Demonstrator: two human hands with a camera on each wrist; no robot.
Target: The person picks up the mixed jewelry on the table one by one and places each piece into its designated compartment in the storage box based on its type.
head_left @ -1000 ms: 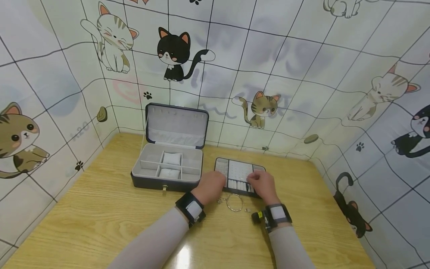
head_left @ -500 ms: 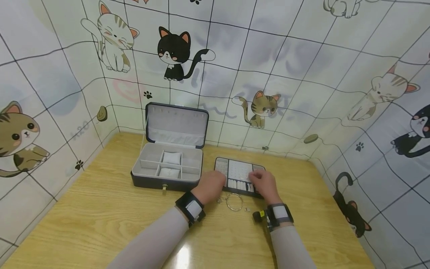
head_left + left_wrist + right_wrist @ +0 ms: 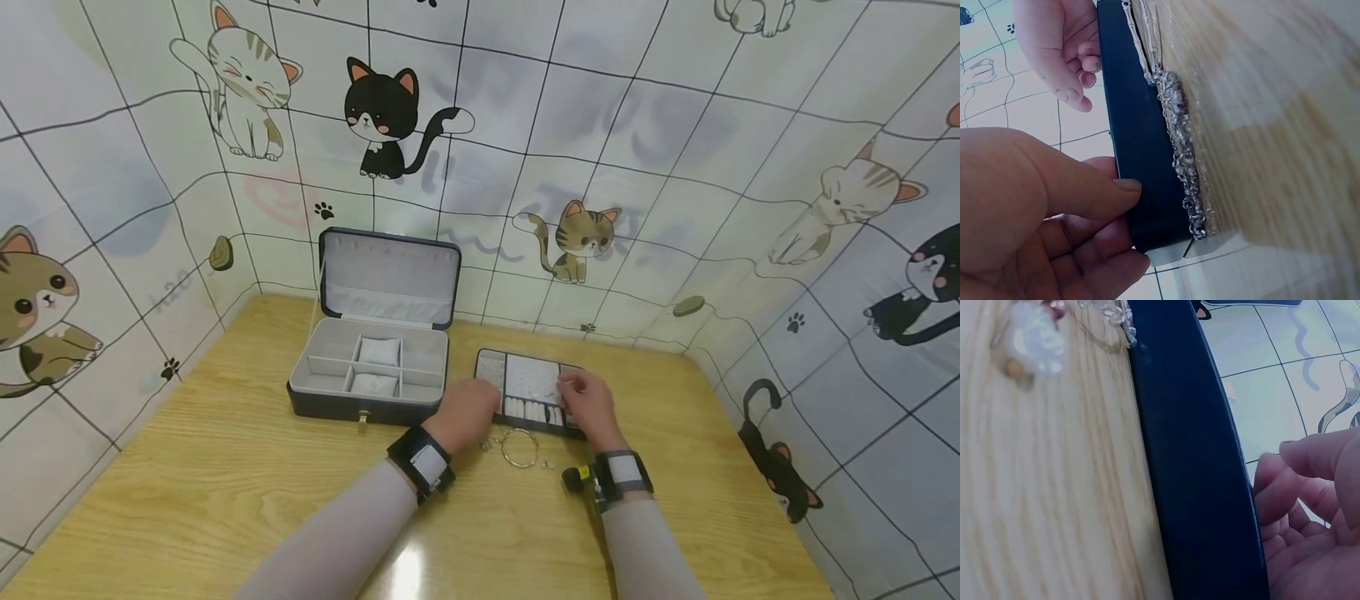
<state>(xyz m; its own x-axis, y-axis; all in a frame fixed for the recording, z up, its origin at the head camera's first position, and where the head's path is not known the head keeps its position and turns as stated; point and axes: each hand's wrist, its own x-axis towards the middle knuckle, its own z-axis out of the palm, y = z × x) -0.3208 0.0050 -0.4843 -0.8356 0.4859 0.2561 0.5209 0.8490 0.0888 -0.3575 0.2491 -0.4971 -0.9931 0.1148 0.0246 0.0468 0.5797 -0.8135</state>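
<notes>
In the head view, a shallow dark-rimmed jewelry tray (image 3: 531, 379) with a pale lining and white ring rolls lies on the table. My left hand (image 3: 467, 410) grips its front left corner; in the left wrist view the thumb (image 3: 1094, 194) presses the dark front wall (image 3: 1147, 156). Over the tray's right part, my right hand (image 3: 591, 408) has its fingers curled, with thumb and forefinger close together. I cannot tell whether a small thing is between them. Before the tray lie a bangle (image 3: 520, 448), a small earring-like piece (image 3: 548, 464) and a sparkling chain (image 3: 1183, 144).
An open jewelry box (image 3: 326, 407) stands left of the tray, its lid (image 3: 390, 279) raised. Inside are two white cushions (image 3: 379, 351) and divided compartments. A cat-printed sheet (image 3: 480, 200) hangs behind the wooden table (image 3: 225, 467). A beaded piece (image 3: 1035, 344) appears near the right wrist camera.
My right hand has shifted slightly right over the tray, its fingertips drawing back a little. My left hand keeps its hold on the corner. The head view has shifted slightly.
</notes>
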